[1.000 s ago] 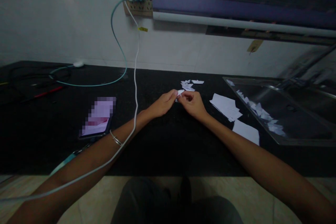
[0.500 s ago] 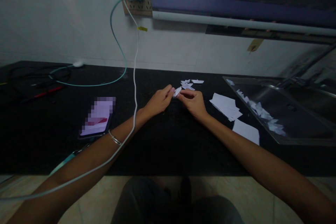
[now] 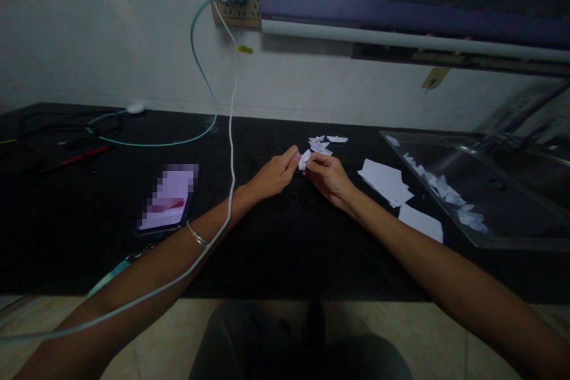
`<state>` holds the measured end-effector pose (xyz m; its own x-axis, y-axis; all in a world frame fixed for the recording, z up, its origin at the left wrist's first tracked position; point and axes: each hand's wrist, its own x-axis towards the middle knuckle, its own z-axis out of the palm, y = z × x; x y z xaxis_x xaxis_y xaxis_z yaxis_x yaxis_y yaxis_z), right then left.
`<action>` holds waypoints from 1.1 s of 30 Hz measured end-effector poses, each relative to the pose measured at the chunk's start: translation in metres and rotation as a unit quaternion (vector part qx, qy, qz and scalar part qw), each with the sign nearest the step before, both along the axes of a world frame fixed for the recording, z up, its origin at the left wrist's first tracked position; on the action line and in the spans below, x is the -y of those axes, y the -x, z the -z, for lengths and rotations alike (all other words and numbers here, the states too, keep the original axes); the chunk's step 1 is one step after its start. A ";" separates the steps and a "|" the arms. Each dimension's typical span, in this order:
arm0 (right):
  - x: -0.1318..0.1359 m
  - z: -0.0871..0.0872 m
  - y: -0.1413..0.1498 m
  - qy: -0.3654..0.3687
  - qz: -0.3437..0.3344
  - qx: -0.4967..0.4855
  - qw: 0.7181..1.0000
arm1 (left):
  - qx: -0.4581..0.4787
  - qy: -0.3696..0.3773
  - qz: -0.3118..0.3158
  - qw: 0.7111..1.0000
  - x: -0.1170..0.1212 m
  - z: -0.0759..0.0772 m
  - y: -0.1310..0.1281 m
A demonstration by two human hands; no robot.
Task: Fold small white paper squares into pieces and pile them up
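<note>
Both hands meet over the middle of a black countertop [image 3: 276, 249]. My left hand [image 3: 274, 175] and my right hand [image 3: 327, 177] pinch a small folded piece of white paper [image 3: 304, 160] between their fingertips, just above the surface. Several small folded white paper pieces [image 3: 323, 143] lie just beyond the hands. A stack of white paper slips [image 3: 385, 181] rests to the right of my right hand, with one more white sheet [image 3: 421, 222] nearer the front edge.
A phone [image 3: 168, 200] with a lit screen lies left of my left forearm. A white cable [image 3: 231, 130] hangs from a wall socket [image 3: 236, 3] across my left arm; a teal cable [image 3: 155, 141] curls at the back left. A steel sink [image 3: 481, 190] at right holds paper scraps.
The paper piece has been turned and folded smaller between the fingertips. Both hands stayed in nearly the same place, the right one tilting slightly.
</note>
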<state>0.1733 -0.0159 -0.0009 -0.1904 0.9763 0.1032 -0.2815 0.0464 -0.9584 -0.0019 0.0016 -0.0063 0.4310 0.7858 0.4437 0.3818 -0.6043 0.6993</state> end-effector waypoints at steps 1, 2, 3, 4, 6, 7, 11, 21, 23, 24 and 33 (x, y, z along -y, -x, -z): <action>0.001 -0.001 0.000 0.011 -0.007 -0.006 1.000 | 0.018 0.006 0.012 1.000 0.000 0.000 0.000; 0.001 -0.001 -0.001 0.023 -0.013 -0.013 1.000 | 0.039 0.022 0.027 0.999 0.000 0.000 0.000; 0.001 -0.002 -0.001 0.034 -0.019 -0.021 0.999 | 0.063 0.046 0.044 0.996 -0.001 0.000 0.000; 0.002 -0.003 -0.002 0.043 -0.025 -0.031 0.998 | 0.088 0.077 0.063 0.991 -0.002 0.000 0.000; 0.002 -0.004 -0.002 0.050 -0.042 -0.048 0.997 | 0.132 0.137 0.098 0.977 -0.004 0.001 0.000; 0.003 -0.005 -0.002 0.049 -0.053 -0.052 0.996 | 0.147 0.156 0.110 0.970 -0.005 0.001 -0.001; 0.004 -0.007 -0.002 0.046 -0.074 -0.035 0.996 | 0.153 0.160 0.124 0.967 -0.006 0.002 -0.001; -0.003 0.000 -0.002 0.028 0.032 -0.013 0.999 | 0.110 0.036 0.052 0.992 -0.009 0.000 0.001; -0.001 -0.001 -0.001 0.014 0.041 -0.011 0.999 | 0.117 0.028 0.030 0.992 -0.011 -0.001 0.001; -0.001 -0.001 -0.001 0.004 0.047 -0.011 0.999 | 0.121 0.026 0.017 0.992 -0.011 -0.001 0.001; 0.003 -0.003 0.003 -0.014 0.046 0.026 0.998 | 0.100 0.024 0.023 0.994 -0.005 -0.005 0.000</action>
